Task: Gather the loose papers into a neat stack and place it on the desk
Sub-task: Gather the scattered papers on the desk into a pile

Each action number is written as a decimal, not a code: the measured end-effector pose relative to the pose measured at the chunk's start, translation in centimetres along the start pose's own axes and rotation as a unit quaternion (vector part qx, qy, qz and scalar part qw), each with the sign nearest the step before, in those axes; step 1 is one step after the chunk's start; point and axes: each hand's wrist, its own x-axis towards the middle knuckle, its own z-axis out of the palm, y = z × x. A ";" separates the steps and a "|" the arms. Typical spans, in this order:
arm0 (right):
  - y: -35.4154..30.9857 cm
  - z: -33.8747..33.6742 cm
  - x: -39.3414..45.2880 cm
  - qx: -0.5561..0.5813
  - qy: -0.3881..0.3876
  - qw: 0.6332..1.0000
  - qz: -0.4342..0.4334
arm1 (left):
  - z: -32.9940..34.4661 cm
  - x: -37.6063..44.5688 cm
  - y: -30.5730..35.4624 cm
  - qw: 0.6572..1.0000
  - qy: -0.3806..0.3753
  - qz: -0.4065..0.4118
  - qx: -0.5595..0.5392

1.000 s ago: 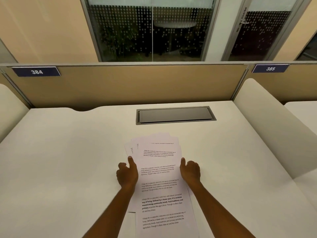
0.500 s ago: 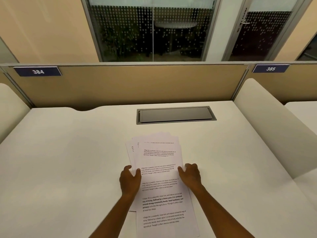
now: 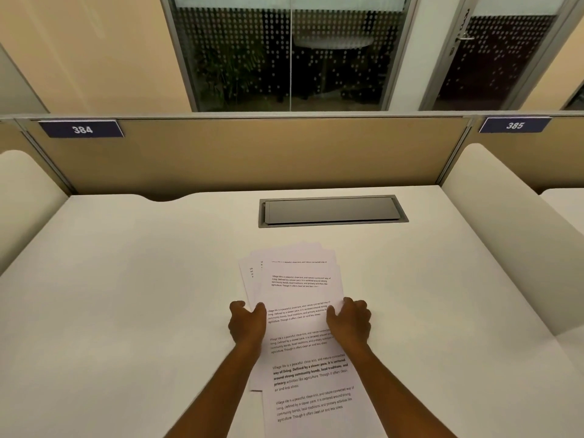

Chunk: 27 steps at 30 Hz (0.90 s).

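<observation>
Several white printed papers point(image 3: 300, 292) lie in a loose, fanned pile on the white desk point(image 3: 126, 311), with the top sheet reaching toward the near edge. Offset sheets stick out at the pile's left and far end. My left hand point(image 3: 246, 324) clasps the pile's left edge, thumb on the top page and fingers curled at the side. On the right edge, my right hand point(image 3: 350, 320) does the same. My forearms cover the lower side edges of the sheets.
A grey metal cable hatch point(image 3: 331, 211) is set flush into the desk beyond the papers. Tan back panel point(image 3: 252, 153) closes off the far side. Cream side dividers stand at the left point(image 3: 22, 197) and right point(image 3: 505, 232).
My left hand has slid slightly right onto the pile's edge, and both hands have closed in on the sides. The fanned sheets have barely shifted.
</observation>
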 end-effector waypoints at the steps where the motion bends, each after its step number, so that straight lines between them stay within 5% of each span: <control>1: 0.1 0.1 -0.1 0.000 -0.003 1.000 -0.002 | 0.2 0.0 0.1 1.000 -0.002 -0.011 -0.005; 17: -0.2 -0.7 0.9 0.026 -0.052 0.997 0.042 | 0.7 0.5 1.1 0.998 -0.047 -0.035 -0.001; 24: -1.9 0.1 -0.3 0.081 -0.066 0.994 0.041 | 1.8 -0.2 1.1 0.962 -0.195 -0.111 -0.157; 27: -2.0 0.2 -0.6 0.105 -0.063 0.992 0.042 | 1.8 -0.2 0.8 0.962 -0.194 -0.096 -0.164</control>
